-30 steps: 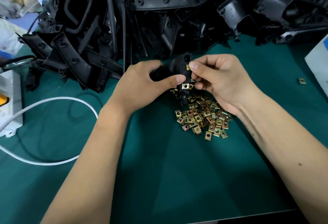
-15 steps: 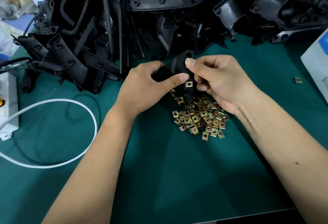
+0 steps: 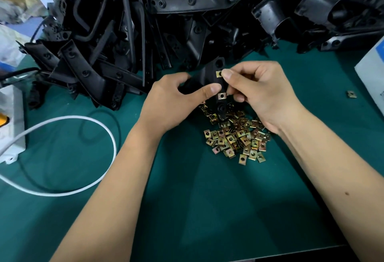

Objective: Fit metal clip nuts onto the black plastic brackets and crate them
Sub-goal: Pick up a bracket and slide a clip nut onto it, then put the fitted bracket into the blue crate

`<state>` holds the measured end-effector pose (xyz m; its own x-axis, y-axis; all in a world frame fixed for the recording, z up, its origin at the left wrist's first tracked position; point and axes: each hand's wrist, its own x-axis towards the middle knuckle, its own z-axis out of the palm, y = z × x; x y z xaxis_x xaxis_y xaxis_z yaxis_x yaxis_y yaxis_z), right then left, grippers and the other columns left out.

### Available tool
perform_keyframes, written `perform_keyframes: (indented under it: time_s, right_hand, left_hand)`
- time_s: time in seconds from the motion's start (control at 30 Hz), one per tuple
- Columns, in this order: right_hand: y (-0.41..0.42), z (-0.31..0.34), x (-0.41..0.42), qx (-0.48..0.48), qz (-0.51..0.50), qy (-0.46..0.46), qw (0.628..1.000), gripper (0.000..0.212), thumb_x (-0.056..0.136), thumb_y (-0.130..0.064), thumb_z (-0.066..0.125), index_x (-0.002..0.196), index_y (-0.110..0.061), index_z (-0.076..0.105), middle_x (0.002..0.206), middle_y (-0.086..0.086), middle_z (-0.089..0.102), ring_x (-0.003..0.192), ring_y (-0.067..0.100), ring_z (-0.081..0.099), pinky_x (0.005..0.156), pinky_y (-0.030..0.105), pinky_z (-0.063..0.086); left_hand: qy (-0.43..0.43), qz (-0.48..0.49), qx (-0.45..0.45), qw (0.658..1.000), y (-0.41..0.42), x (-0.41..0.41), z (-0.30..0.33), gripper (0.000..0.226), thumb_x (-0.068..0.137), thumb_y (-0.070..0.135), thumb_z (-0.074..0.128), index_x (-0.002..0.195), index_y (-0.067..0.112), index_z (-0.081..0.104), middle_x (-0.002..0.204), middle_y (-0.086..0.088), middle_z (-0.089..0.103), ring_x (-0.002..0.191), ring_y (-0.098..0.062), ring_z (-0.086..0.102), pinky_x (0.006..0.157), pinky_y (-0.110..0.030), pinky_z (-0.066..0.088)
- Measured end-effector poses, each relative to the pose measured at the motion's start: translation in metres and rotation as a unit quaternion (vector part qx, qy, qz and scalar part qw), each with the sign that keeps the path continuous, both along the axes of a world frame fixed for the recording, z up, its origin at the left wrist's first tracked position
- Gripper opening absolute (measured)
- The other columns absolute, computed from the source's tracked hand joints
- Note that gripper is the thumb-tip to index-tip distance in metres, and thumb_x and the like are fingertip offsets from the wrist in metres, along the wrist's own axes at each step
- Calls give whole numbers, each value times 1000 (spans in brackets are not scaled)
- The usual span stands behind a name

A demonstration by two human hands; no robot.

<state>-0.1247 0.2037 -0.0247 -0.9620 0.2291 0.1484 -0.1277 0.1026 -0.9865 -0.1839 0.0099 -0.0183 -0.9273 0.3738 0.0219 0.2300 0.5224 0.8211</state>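
my left hand (image 3: 166,104) grips a black plastic bracket (image 3: 209,77) above a loose pile of brass-coloured metal clip nuts (image 3: 236,137). my right hand (image 3: 257,93) pinches one clip nut (image 3: 219,73) at its edge, seemingly half seated; i'd push it squarely until the holes align.
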Motion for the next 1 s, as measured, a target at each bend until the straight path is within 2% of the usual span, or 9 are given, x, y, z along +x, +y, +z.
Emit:
perform_keyframes:
  time_s: [0.1,0.23,0.5,0.57,0.67,0.73,0.83,0.9,1.0]
  right_hand:
    - [0,-1,0,-14,15,-16,1000,24,100,-24,68,84,-10,79,70,8,68,66,19,54,55,24,44]
    - [2,0,2,-34,60,-33,997,20,97,-17,71,85,-3,78,72,12,69,70,28,53,57,26,47]
    - [0,1,1,-15,55,-3,998,14,93,-9,71,82,-1,74,76,18,65,70,28,52,61,29,45]
    - [1,4,3,10,47,10,999,14,94,-10,70,84,-2,73,74,15,64,67,25,54,63,28,46]
    - [0,8,8,112,19,19,993,15,96,-17,71,85,-10,76,73,13,69,62,17,59,64,30,50]
    - [-1,12,16,178,-14,20,984,15,96,-22,70,85,-15,77,73,6,71,65,19,64,70,40,56]
    - [3,18,37,164,-67,28,984,10,95,-26,72,94,-18,78,79,-8,73,72,9,67,74,43,59]
    - [15,22,57,164,-116,47,978,12,94,-30,74,97,-19,77,80,-10,73,74,7,68,72,43,60]
    - [38,25,91,162,-191,76,965,16,91,-31,77,91,-15,73,72,3,65,68,28,63,63,52,56]
  left_hand:
    - [-51,3,68,996,-2,-2,1,47,73,78,73,73,32,65,56,1,61,41,-15,48,42,-28,41]
    - [-88,20,121,989,-6,-5,3,53,76,75,74,81,23,64,59,-5,60,43,-21,43,43,-30,41]
    - [-45,39,98,993,2,3,4,59,73,81,69,82,24,63,58,-3,63,41,-18,49,42,-31,46]
    - [-12,58,80,995,5,6,7,66,72,84,67,85,20,63,61,-6,64,44,-18,51,43,-38,50]
    - [64,104,23,992,7,12,10,73,72,88,63,78,16,52,67,-8,64,54,-27,57,53,-51,54]
    - [112,136,-15,984,12,19,13,72,72,89,60,69,21,40,59,3,52,53,-16,49,50,-38,40]
    - [135,146,-5,980,32,32,21,67,78,85,60,68,24,34,54,10,41,51,-9,40,50,-30,28]
    - [140,107,5,984,53,42,29,61,86,78,59,73,23,36,59,8,41,54,-9,43,52,-30,31]
    - [137,16,6,990,92,61,47,40,94,61,58,81,23,53,69,3,59,63,-22,64,62,-41,53]
